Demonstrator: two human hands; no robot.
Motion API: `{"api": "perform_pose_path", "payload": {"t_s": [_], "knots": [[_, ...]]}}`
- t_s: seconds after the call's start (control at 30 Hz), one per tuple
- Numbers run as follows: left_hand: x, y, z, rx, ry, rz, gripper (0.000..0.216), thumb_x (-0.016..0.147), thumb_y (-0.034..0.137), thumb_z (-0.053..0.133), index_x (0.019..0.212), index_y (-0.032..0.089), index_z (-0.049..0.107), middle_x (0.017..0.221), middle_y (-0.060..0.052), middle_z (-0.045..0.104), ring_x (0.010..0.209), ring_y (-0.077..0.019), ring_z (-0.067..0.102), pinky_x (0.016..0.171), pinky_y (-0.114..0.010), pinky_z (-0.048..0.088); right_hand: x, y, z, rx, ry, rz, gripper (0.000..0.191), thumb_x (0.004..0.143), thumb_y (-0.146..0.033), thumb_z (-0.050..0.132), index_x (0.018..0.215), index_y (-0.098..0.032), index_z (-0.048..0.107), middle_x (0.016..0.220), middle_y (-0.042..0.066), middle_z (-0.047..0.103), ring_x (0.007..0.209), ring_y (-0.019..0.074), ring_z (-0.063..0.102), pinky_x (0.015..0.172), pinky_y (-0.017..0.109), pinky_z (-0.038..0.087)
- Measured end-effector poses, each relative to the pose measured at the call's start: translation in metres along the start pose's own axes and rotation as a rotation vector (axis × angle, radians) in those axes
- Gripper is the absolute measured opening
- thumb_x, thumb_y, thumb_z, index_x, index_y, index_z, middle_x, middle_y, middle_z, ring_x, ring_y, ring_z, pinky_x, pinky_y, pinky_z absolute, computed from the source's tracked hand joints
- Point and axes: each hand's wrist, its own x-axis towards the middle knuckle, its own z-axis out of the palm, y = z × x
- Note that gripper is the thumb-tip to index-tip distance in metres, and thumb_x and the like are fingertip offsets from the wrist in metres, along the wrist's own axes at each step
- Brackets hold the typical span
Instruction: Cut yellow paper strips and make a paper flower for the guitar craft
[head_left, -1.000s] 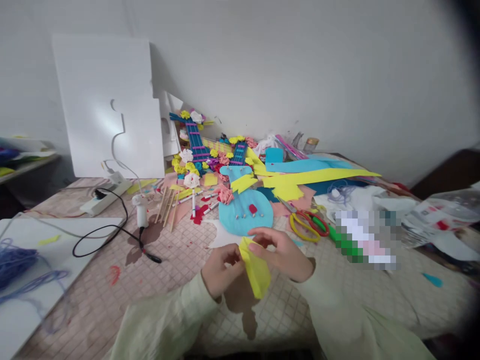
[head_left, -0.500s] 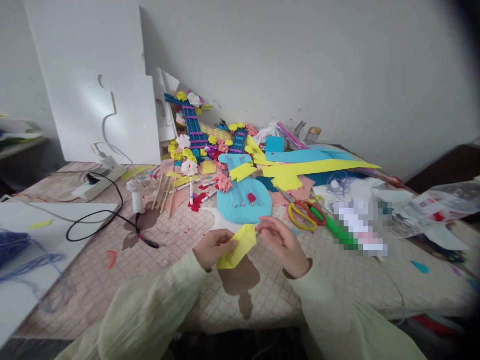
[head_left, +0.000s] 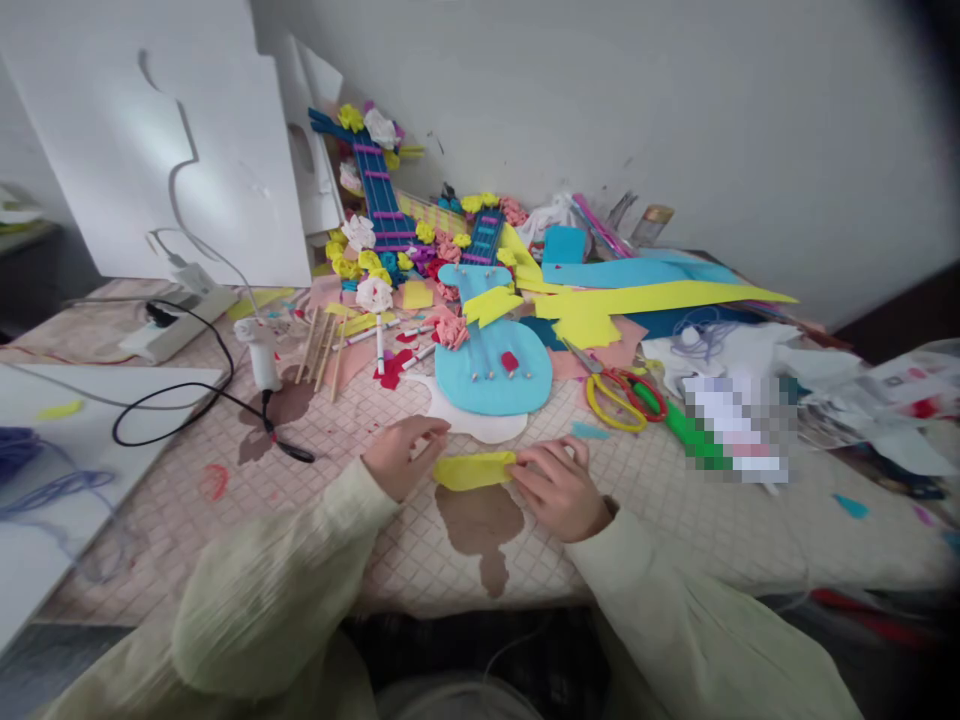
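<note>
A small piece of yellow crepe paper (head_left: 474, 471) stretches sideways above the quilted tablecloth, close to the front edge. My right hand (head_left: 561, 487) pinches its right end between thumb and fingers. At the left end is my left hand (head_left: 401, 458), its thumb and curved fingers apart; whether a fingertip touches the paper is hard to see. Just behind the hands lies a blue guitar-shaped cutout (head_left: 491, 375) with a red patch, pins and strings, partly over a white cutout (head_left: 499, 430). A yellow crepe strip (head_left: 493, 305) crosses its neck.
Scissors (head_left: 616, 402) and a green tool (head_left: 679, 422) lie to the right, before plastic bags. On the left stand a white glue gun (head_left: 260, 355) with its black cable and a power strip (head_left: 176, 325). Wooden sticks (head_left: 321, 350), markers and flower-covered guitar crafts (head_left: 386, 205) fill the back.
The yellow paper has turned from a slant to nearly level. My left hand has let its grip loosen and shifted left, while my right hand has taken the right end. The view has tilted down.
</note>
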Motion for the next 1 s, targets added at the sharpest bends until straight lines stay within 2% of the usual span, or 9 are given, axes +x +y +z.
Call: {"api": "perform_pose_path", "payload": {"t_s": [0.03,0.13,0.2,0.4,0.73,1.0], "knots": [[-0.008,-0.003,-0.001,0.038,0.026,0.075,0.024,0.072,0.026,0.051,0.09,0.016,0.062,0.085,-0.006,0.064,0.077,-0.0167,0.056,0.066,-0.029,0.044,-0.002,0.0,0.001,0.003,0.011,0.009,0.019,0.081,-0.011,0.047,0.081,-0.023,0.062,0.08,0.001,0.064,0.076,0.0148,0.054,0.079,0.038,0.027],[-0.029,-0.015,0.005,0.226,0.131,0.441,0.022,0.074,0.017,0.049,0.091,0.015,0.061,0.088,-0.008,0.062,0.082,-0.0175,0.055,0.076,-0.034,0.045,-0.006,-0.001,0.001,0.013,0.03,0.036,0.013,0.082,-0.016,0.05,0.081,-0.021,0.062,0.079,0.001,0.064,0.075,0.014,0.054,0.08,0.038,0.027],[-0.037,-0.022,0.013,0.298,0.151,0.537,0.022,0.074,0.015,0.048,0.092,0.015,0.061,0.089,-0.009,0.061,0.082,-0.018,0.054,0.075,-0.035,0.046,-0.007,-0.001,0.001,0.022,0.017,0.053,0.013,0.081,-0.016,0.052,0.079,-0.021,0.063,0.078,0.001,0.064,0.075,0.0136,0.054,0.081,0.037,0.026],[-0.034,-0.029,0.023,0.346,0.157,0.596,0.018,0.073,0.014,0.049,0.085,0.017,0.063,0.084,-0.007,0.059,0.075,-0.0165,0.052,0.068,-0.033,0.046,-0.009,-0.002,-0.001,0.053,-0.037,0.085,0.014,0.081,-0.016,0.053,0.075,-0.022,0.065,0.075,0.0,0.065,0.073,0.0131,0.055,0.08,0.037,0.027],[-0.032,-0.023,0.023,0.348,0.163,0.522,0.016,0.065,0.021,0.057,0.08,0.017,0.064,0.079,-0.006,0.055,0.069,-0.0163,0.046,0.062,-0.032,0.044,-0.013,0.005,0.002,0.19,-0.126,0.185,0.013,0.081,-0.025,0.054,0.078,-0.023,0.067,0.077,0.001,0.063,0.074,0.0146,0.054,0.08,0.037,0.027],[-0.029,-0.024,0.024,0.341,0.156,0.556,0.012,0.074,0.019,0.052,0.074,0.017,0.064,0.073,-0.004,0.055,0.066,-0.0132,0.047,0.061,-0.027,0.044,-0.011,0.004,0.001,0.219,-0.121,0.224,0.011,0.078,-0.026,0.057,0.075,-0.023,0.068,0.076,0.0,0.063,0.075,0.015,0.055,0.08,0.037,0.028]]}}
